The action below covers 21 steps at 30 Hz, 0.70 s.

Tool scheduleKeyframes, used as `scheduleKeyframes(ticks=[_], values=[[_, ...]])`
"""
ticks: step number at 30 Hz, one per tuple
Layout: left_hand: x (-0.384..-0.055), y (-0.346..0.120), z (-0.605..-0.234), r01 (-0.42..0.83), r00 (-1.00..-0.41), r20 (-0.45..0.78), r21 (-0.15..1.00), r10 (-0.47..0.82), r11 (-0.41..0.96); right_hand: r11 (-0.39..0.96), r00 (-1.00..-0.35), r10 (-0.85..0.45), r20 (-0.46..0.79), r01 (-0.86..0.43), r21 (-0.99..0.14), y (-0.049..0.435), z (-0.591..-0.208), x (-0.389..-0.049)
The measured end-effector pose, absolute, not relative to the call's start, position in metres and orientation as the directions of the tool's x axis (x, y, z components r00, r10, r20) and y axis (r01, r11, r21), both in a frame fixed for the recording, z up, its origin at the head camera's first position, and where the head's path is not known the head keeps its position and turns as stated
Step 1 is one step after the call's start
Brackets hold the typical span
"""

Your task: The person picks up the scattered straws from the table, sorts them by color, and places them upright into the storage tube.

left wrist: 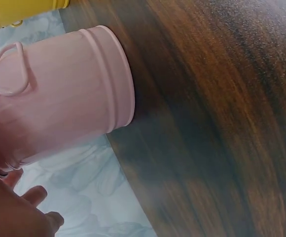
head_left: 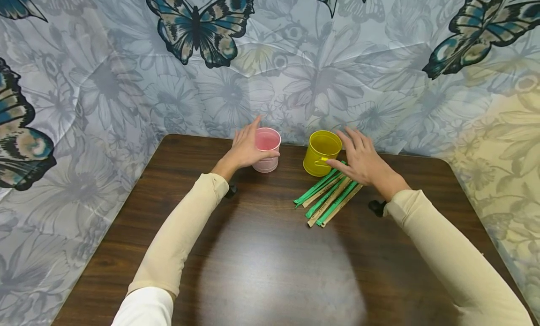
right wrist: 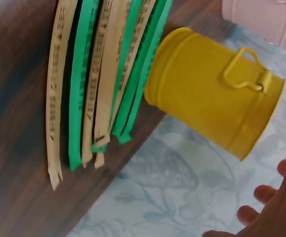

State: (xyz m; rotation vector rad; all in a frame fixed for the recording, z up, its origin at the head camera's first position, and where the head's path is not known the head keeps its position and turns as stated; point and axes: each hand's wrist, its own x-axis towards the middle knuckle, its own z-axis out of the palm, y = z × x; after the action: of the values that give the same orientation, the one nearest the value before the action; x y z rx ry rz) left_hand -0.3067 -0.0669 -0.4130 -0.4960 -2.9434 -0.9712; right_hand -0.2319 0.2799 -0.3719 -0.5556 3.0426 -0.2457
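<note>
A pink metal bucket stands upright near the table's back edge, its small wire handle visible in the left wrist view. My left hand is at its left side, fingers extended behind it and thumb reaching across its front. To the right stands a yellow metal bucket of the same shape. My right hand hovers beside its right side with fingers spread and nothing held. Below that hand lies a loose bundle of green and tan paper-wrapped sticks, their upper ends partly hidden by it.
The brown wooden table ends just behind both buckets. A butterfly-printed cloth hangs behind it. Dark wrist-camera parts sit at my wrists.
</note>
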Motion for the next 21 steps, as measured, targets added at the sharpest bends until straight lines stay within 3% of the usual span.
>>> scheduleKeyframes(ticks=[8,21], values=[[-0.308,-0.069,-0.416,0.297,-0.95,0.118,0.636,0.29,0.713,0.92,-0.937,-0.348,-0.039,-0.333,-0.205,0.288,-0.376,-0.208],[-0.307,-0.066,-0.418,0.211,-0.964,0.046,0.728,0.261,0.653,0.9,-0.922,-0.384,0.051,-0.386,-0.201,0.304,-0.395,-0.179]])
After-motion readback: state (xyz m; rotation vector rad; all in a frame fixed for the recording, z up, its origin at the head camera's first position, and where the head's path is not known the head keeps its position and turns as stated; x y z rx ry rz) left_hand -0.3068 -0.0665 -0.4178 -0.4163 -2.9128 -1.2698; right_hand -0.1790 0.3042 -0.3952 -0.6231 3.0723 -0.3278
